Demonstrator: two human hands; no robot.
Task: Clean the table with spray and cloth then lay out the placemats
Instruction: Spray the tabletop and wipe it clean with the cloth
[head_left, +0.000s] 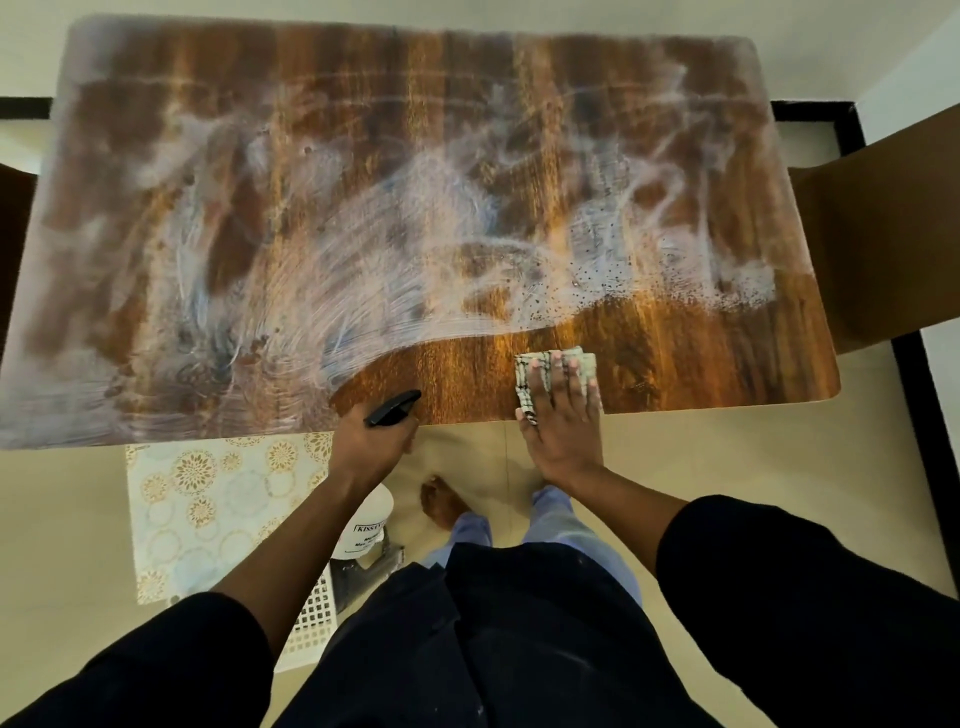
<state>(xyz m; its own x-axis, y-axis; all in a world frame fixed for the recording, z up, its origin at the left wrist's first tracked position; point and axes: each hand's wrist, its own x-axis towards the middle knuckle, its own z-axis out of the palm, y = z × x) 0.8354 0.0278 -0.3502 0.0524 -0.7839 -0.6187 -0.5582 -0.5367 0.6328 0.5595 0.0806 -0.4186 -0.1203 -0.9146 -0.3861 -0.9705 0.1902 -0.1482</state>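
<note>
Streaks are the main risk from here: most of the table (675, 364) carries a milky film of cleaner, with beaded droplets toward the right, and only a patch along the near edge looks wiped to bare wood. If that film dries before the cloth (527, 364) reaches it, I would expect a haze to set, and the far corners look easy to miss from this stance. A small folded cloth may also load up and only push liquid about. The cloth sits at the very near edge, so a stroke pulled toward the body could drag it and the wet off onto the floor. Placemats (208, 509) lie low beside the table on the left, partly under its edge, just where drips would land; whether they rest on a seat or the floor I cannot tell. The spray bottle (366, 525) hangs off the table over that same spot, its black trigger head (392, 408) level with the edge, so a slack hold could drop it. The left hand (371, 441) is curled round the bottle's neck, forearm reaching forward from a dark sleeve. The right hand (563, 415) lies flat, palm down, fingers straight and slightly spread, pressing the cloth onto the wood, wrist just past the edge.
</note>
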